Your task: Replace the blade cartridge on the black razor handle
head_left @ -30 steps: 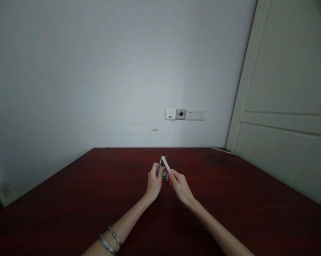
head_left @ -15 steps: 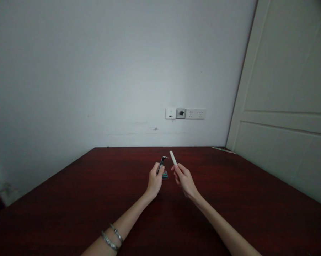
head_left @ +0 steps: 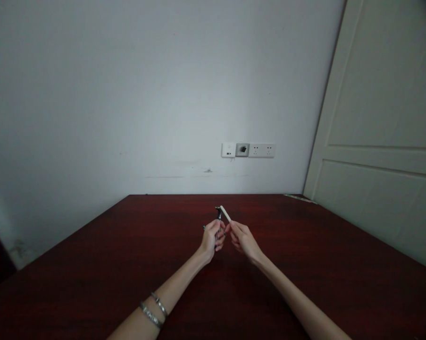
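Note:
Over the table, my left hand (head_left: 209,240) is closed around a slim dark tool with a small crosswise head (head_left: 219,213), which points up and away from me. Its exact kind is too small to make out. Just to the right, my right hand (head_left: 246,242) pinches a white stick (head_left: 225,213) by its lower end. The stick leans up to the left, and its tip is close beside the tool's head; I cannot tell whether they touch. A tiny teal edge (head_left: 204,227) shows left of my left fingers, the rest hidden behind the hand.
A dark red wooden table (head_left: 110,245) runs up to a pale wall. Wall sockets (head_left: 262,150) sit above its far edge. A thin flat strip (head_left: 300,199) lies at the far right corner, beside a pale panelled door (head_left: 382,184).
The white stick has tilted left and its tip moved toward the tool's head. My left hand has shifted slightly right, covering most of the teal thing. The view has turned a little left.

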The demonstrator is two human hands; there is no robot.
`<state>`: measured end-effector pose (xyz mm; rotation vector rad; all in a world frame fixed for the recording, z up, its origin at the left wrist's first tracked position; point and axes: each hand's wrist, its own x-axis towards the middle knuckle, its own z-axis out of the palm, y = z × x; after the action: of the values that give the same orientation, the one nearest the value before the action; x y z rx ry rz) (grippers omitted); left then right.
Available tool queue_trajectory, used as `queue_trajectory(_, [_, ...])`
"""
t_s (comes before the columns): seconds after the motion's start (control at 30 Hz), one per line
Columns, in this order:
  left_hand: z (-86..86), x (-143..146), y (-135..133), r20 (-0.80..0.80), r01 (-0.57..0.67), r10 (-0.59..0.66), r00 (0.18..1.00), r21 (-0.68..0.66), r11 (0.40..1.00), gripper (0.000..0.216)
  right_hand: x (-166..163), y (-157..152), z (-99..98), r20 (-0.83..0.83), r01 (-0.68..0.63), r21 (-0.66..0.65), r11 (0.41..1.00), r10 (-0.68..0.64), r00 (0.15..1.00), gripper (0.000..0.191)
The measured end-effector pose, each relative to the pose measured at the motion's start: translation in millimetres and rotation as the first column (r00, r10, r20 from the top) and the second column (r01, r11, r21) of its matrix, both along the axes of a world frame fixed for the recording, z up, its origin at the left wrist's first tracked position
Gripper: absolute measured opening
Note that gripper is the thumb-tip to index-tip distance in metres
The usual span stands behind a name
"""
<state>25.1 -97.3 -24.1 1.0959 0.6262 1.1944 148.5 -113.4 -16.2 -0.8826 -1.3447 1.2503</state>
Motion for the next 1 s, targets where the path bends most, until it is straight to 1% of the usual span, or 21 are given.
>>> queue_trajectory(0.07, [-0.4,1,0,-0.02,-0.006,0.005,1.0,-0.006,1.0,0.03,0,-1,0.9,0.036,0.02,0.047,0.999,-0.022,0.999,0.043])
queue_trajectory(0.17, [-1.4,2,1,-0.05,-0.001,0.0,0.999,-0.003,1.0,0.032,1,0,0.7,0.064,0.088,0.11,0.99,-0.095,0.993,0.042])
queue_trajectory(0.23, [-2.3,2,1,-0.071,-0.001,0.001,0.998,0.004,1.0,0.034,3,0,0.1,0.116,0.122,0.159,0.98,-0.141,0.983,0.042])
queue_trajectory(0.37, [-3.4,1,2,-0.115,-0.033,0.037,0.993,0.038,0.999,0.036,5,0,0.6,0.278,0.114,0.316,0.942,-0.207,0.938,0.041])
queue_trajectory(0.43, [-3.1,2,2,-0.14,-0.053,0.06,0.988,0.054,0.997,0.035,6,-1,1.6,0.31,0.139,0.356,0.924,-0.257,0.916,0.041])
queue_trajectory(0.5, [-2.3,2,2,-0.161,-0.074,0.083,0.983,0.061,0.995,0.034,6,-1,2.4,0.319,0.188,0.369,0.91,-0.314,0.894,0.041])
queue_trajectory(0.57, [-1.4,3,1,-0.178,-0.099,0.109,0.978,0.065,0.993,0.033,5,-3,3.4,0.362,0.165,0.383,0.909,-0.312,0.878,0.04])
queue_trajectory(0.67, [-0.3,4,2,-0.187,-0.151,0.163,0.969,0.079,0.985,0.031,4,-7,8.2,0.431,0.026,0.41,0.912,-0.219,0.876,0.039])
queue_trajectory(0.7, [-0.2,3,2,-0.188,-0.167,0.18,0.965,0.087,0.982,0.03,4,-9,11.1,0.425,0.004,0.418,0.908,-0.199,0.883,0.037])
queue_trajectory(0.73, [-0.3,3,3,-0.188,-0.184,0.199,0.962,0.097,0.978,0.031,6,-11,14.6,0.399,0.012,0.425,0.905,-0.199,0.895,0.035])
queue_trajectory(0.8, [-1.1,2,4,-0.188,-0.218,0.238,0.953,0.119,0.969,0.032,11,-12,22.7,0.34,0.083,0.434,0.897,-0.248,0.907,0.033])
queue_trajectory(0.87, [-2.3,0,6,-0.195,-0.246,0.27,0.943,0.14,0.959,0.033,19,-10,30.8,0.342,0.14,0.46,0.877,-0.321,0.883,0.032])
queue_trajectory(0.9, [-2.9,0,6,-0.201,-0.25,0.276,0.94,0.148,0.957,0.032,23,-7,34.3,0.369,0.141,0.49,0.86,-0.351,0.86,0.031])
queue_trajectory(1.0, [-4.2,-1,7,-0.213,-0.244,0.27,0.939,0.142,0.959,0.031,36,8,41.9,0.481,0.051,0.596,0.801,-0.407,0.777,0.029])
